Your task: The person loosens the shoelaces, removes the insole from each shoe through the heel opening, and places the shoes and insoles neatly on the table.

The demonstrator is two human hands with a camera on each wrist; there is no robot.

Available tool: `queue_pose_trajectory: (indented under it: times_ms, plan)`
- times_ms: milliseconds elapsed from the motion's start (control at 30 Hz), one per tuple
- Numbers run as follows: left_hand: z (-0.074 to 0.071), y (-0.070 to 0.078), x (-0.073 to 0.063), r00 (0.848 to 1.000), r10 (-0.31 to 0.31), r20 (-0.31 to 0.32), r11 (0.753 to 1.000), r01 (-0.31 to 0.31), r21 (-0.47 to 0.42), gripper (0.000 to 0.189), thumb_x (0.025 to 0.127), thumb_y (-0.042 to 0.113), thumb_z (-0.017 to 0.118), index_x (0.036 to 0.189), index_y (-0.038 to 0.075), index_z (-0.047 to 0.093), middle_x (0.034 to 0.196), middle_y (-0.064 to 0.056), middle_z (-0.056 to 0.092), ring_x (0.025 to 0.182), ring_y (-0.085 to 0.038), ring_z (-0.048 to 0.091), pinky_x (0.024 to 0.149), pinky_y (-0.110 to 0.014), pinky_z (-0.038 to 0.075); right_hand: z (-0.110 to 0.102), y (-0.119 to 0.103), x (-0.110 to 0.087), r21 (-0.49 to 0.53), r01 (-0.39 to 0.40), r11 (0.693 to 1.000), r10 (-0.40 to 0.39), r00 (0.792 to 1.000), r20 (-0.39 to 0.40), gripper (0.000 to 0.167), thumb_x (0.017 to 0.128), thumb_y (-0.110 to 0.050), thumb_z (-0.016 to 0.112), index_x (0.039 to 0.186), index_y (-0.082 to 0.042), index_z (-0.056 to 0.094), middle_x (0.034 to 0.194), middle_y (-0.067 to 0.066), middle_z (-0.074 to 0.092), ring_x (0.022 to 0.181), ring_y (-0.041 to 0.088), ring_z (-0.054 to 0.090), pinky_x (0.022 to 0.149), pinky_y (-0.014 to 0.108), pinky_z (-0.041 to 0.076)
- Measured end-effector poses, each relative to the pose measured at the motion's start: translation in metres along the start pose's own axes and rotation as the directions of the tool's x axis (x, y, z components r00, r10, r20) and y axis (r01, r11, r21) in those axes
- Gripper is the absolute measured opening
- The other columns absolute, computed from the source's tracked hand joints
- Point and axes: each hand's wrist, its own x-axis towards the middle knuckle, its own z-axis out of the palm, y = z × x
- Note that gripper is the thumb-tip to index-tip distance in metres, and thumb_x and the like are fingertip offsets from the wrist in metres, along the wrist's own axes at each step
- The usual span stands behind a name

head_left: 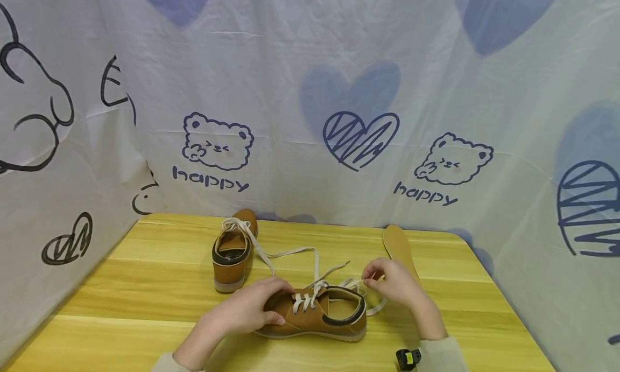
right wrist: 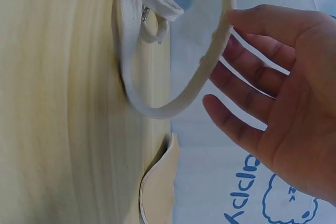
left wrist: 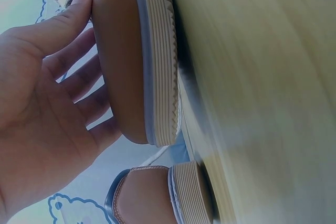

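Observation:
A brown lace-up shoe [head_left: 334,329] with a dark collar lies sideways before me, toe to the left. My left hand [head_left: 244,307] grips its toe, thumb on the near side and fingers on the far side. In the left wrist view, the pale ridged sole [left wrist: 160,66] shows close beside the table. My right hand [head_left: 394,283], beyond the heel, pinches a cream shoelace [right wrist: 168,109] between thumb and index finger; the other fingers are loosely bent. The lace hangs in a loop from the pinch. White lacing [head_left: 304,302] crosses the shoe's front.
Another brown shoe [head_left: 229,275] stands at the back left, toe away, its lace trailing rightward over the wooden table [head_left: 121,307]. A tan insole [head_left: 399,247] lies at the back right. Printed cloth [head_left: 290,162] hangs behind the table. A black device [head_left: 408,358] sits by the right sleeve.

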Motion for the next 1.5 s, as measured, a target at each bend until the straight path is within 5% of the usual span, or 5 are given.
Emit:
queue_pose_trajectory:
  times_ms: [533, 800, 1067, 1333, 1500]
  plan:
    - [-0.001, 0.002, 0.000, 1.000, -0.001, 0.015, 0.999, 0.000, 0.037, 0.049, 0.089, 0.025, 0.084, 0.134, 0.016, 0.065, 0.134, 0.002, 0.065, 0.129, -0.023, 0.059, 0.110, -0.049, 0.048, 0.007, -0.023, 0.001, 0.233, 0.085, 0.969, -0.086, 0.996, -0.006, 0.013, 0.099, -0.015, 0.072, 0.110, -0.012, 0.075, 0.108, 0.003, 0.072, 0.093, 0.017, 0.067, 0.079, 0.030, 0.061]
    - [-0.006, 0.008, -0.001, 1.000, 0.006, 0.027, 0.995, -0.009, 0.098, 0.049, 0.090, 0.026, 0.083, 0.134, 0.017, 0.064, 0.134, 0.001, 0.065, 0.127, -0.023, 0.060, 0.106, -0.048, 0.052, 0.016, -0.034, 0.007, 0.178, 0.201, 0.963, -0.221, 0.970, 0.103, 0.009, 0.098, -0.013, 0.071, 0.106, -0.012, 0.076, 0.102, -0.003, 0.072, 0.091, 0.014, 0.067, 0.077, 0.030, 0.059]
    - [-0.005, 0.007, 0.003, 0.999, 0.036, 0.032, 0.985, -0.040, 0.166, 0.049, 0.089, 0.028, 0.084, 0.133, 0.019, 0.065, 0.132, 0.001, 0.066, 0.123, -0.022, 0.063, 0.100, -0.046, 0.055, 0.020, -0.035, 0.007, 0.128, 0.201, 0.971, -0.217, 0.967, 0.131, 0.007, 0.098, -0.013, 0.072, 0.104, -0.015, 0.076, 0.098, -0.007, 0.070, 0.088, 0.009, 0.065, 0.077, 0.026, 0.057]
    - [0.001, 0.016, 0.013, 0.985, 0.087, -0.146, 0.953, -0.040, 0.299, 0.037, 0.087, 0.027, 0.087, 0.118, 0.016, 0.070, 0.112, 0.003, 0.068, 0.097, -0.019, 0.068, 0.082, -0.041, 0.058, 0.015, -0.031, -0.012, 0.124, 0.099, 0.987, -0.111, 0.990, 0.091, 0.011, 0.094, -0.007, 0.070, 0.104, -0.010, 0.073, 0.095, -0.003, 0.068, 0.080, 0.011, 0.064, 0.071, 0.025, 0.056]
    - [0.010, 0.030, 0.015, 0.964, 0.083, -0.252, 0.976, -0.026, 0.218, 0.025, 0.089, 0.021, 0.084, 0.107, 0.013, 0.070, 0.100, 0.003, 0.066, 0.083, -0.013, 0.065, 0.069, -0.027, 0.055, 0.017, -0.034, -0.027, 0.168, -0.002, 0.986, -0.001, 1.000, 0.023, 0.019, 0.091, -0.001, 0.066, 0.109, -0.004, 0.071, 0.094, 0.001, 0.065, 0.073, 0.012, 0.063, 0.060, 0.025, 0.056]
